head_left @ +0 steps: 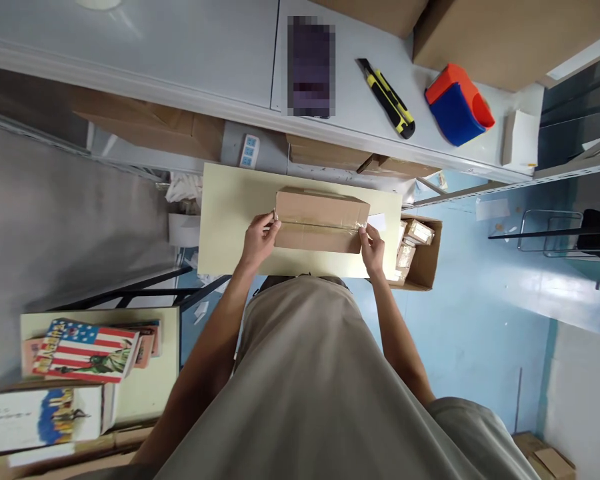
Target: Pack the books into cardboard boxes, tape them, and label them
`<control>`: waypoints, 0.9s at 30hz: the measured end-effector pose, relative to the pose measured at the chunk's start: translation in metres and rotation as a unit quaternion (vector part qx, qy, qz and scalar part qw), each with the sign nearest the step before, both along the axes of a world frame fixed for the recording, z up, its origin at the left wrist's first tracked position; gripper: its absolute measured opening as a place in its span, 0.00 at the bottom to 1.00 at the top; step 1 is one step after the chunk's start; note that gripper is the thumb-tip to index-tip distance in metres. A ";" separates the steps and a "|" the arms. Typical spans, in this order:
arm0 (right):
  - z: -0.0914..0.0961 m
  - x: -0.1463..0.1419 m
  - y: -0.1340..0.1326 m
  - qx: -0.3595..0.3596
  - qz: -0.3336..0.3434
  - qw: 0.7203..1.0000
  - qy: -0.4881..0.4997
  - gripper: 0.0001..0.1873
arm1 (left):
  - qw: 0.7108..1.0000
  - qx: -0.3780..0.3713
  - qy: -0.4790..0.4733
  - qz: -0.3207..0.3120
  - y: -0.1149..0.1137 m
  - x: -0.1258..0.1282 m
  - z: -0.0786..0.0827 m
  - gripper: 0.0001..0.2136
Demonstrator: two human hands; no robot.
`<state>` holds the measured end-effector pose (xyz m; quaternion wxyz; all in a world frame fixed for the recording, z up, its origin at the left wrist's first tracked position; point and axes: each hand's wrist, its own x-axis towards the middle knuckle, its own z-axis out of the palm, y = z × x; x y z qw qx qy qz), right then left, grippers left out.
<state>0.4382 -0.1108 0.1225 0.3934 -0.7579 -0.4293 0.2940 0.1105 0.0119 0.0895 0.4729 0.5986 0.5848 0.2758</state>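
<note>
A long closed cardboard box (pixel 320 208) lies on the pale yellow board in front of me. A strip of clear tape (pixel 315 227) runs along its middle seam and looks shiny and wrinkled near the right end. My left hand (pixel 261 240) has its thumb and index finger closed on the box's left end, where the seam meets the edge. At the opposite end, my right hand (pixel 373 248) grips the right edge beside the tape, its other fingers curled. Whether the fingertips pinch the tape or only the cardboard is hard to make out.
The pale yellow board (pixel 230 200) supports the box. On the grey shelf lie a utility knife (pixel 387 100) and a red and blue tape dispenser (pixel 457 107). An open carton (pixel 425 257) with small taped boxes stands at right. Books (pixel 93 350) are stacked at lower left.
</note>
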 end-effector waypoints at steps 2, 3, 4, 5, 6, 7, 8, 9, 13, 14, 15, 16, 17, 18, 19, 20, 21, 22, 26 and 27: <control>-0.004 -0.001 -0.002 0.009 -0.019 1.000 0.016 0.33 | 1.000 0.008 0.008 0.007 -0.001 -0.008 -0.001 0.20; -0.009 -0.002 -0.003 0.004 -0.024 0.999 0.027 0.33 | 1.000 0.004 0.015 0.011 -0.002 -0.011 -0.002 0.19; -0.015 -0.003 -0.005 -0.006 -0.024 0.999 0.039 0.35 | 1.000 -0.004 0.022 0.017 -0.004 -0.014 -0.003 0.19; -0.021 -0.005 -0.009 -0.015 -0.024 0.998 0.050 0.36 | 0.999 -0.014 0.026 0.024 -0.007 -0.016 -0.004 0.18; -0.028 -0.006 -0.013 -0.023 -0.025 0.998 0.061 0.37 | 0.999 -0.025 0.029 0.031 -0.011 -0.017 -0.006 0.18; -0.035 -0.008 -0.018 -0.030 -0.026 0.997 0.070 0.38 | 0.998 -0.038 0.032 0.037 -0.016 -0.019 -0.007 0.18; -0.040 -0.009 -0.024 -0.037 -0.027 0.996 0.079 0.38 | 0.997 -0.050 0.035 0.043 -0.021 -0.021 -0.009 0.18; -0.046 -0.010 -0.030 -0.043 -0.028 0.995 0.089 0.37 | 0.996 -0.063 0.040 0.047 -0.027 -0.022 -0.011 0.18; -0.062 -0.016 -0.053 -0.074 -0.040 0.989 0.121 0.29 | 0.988 -0.115 0.077 0.063 -0.047 -0.027 -0.020 0.18; -0.066 -0.018 -0.057 -0.087 -0.047 0.987 0.127 0.28 | 0.986 -0.124 0.091 0.065 -0.050 -0.028 -0.023 0.18; -0.070 -0.020 -0.060 -0.103 -0.054 0.984 0.135 0.26 | 0.983 -0.132 0.107 0.066 -0.054 -0.028 -0.025 0.17; -0.074 -0.021 -0.062 -0.119 -0.063 0.980 0.144 0.26 | 0.980 -0.138 0.123 0.066 -0.056 -0.027 -0.027 0.17; -0.078 -0.023 -0.063 -0.134 -0.070 0.976 0.154 0.26 | 0.978 -0.144 0.137 0.066 -0.058 -0.026 -0.029 0.17; -0.082 -0.025 -0.062 -0.144 -0.077 0.973 0.165 0.26 | 0.976 -0.150 0.146 0.065 -0.059 -0.025 -0.031 0.18; -0.085 -0.026 -0.061 -0.150 -0.082 0.970 0.174 0.25 | 0.974 -0.156 0.151 0.065 -0.060 -0.024 -0.033 0.18; -0.089 -0.026 -0.060 -0.152 -0.085 0.968 0.181 0.25 | 0.973 -0.161 0.155 0.065 -0.059 -0.023 -0.034 0.19; -0.092 -0.026 -0.058 -0.152 -0.085 0.967 0.186 0.25 | 0.971 -0.165 0.159 0.064 -0.058 -0.023 -0.035 0.20; -0.094 -0.025 -0.055 -0.150 -0.082 0.967 0.189 0.24 | 0.971 -0.166 0.161 0.061 -0.057 -0.022 -0.035 0.20; -0.099 -0.019 -0.048 -0.154 -0.054 0.970 0.179 0.25 | 0.976 -0.148 0.150 0.061 -0.046 -0.024 -0.031 0.19; -0.099 -0.016 -0.047 -0.156 -0.045 0.972 0.172 0.25 | 0.977 -0.130 0.147 0.081 -0.043 -0.024 -0.028 0.19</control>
